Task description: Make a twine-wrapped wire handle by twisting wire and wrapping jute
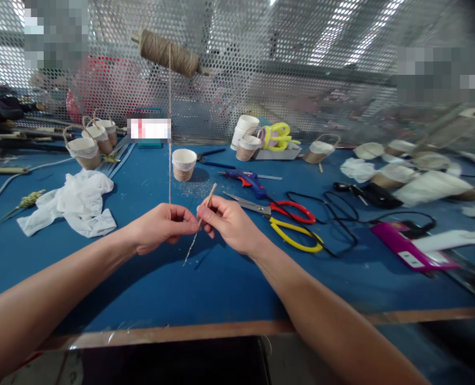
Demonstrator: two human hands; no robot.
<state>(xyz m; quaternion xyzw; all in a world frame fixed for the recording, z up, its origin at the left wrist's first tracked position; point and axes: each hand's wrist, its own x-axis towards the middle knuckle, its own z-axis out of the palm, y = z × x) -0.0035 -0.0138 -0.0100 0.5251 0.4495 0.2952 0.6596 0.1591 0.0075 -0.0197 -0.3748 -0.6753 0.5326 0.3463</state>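
Observation:
My right hand (229, 220) is closed in a pinch around a thin twisted wire (189, 249). The wire's upper end (212, 190) looks tan and wrapped, while the lower end is bare and points down to the left. Close beside it, my left hand (169, 225) pinches brown twine (170, 160), which runs straight down from a spool (168, 52) hung at the mesh panel. Just beyond both hands stands a small paper cup (184, 164) with a brown lower part and white lace at its rim.
Large scissors (257, 206) with red and yellow handles lie right of my hands, near a blue glue gun (248, 180) and its black cord. White cloth (75, 203) lies left. Handled cups (85, 152) stand behind it. A purple power strip (407, 248) sits right.

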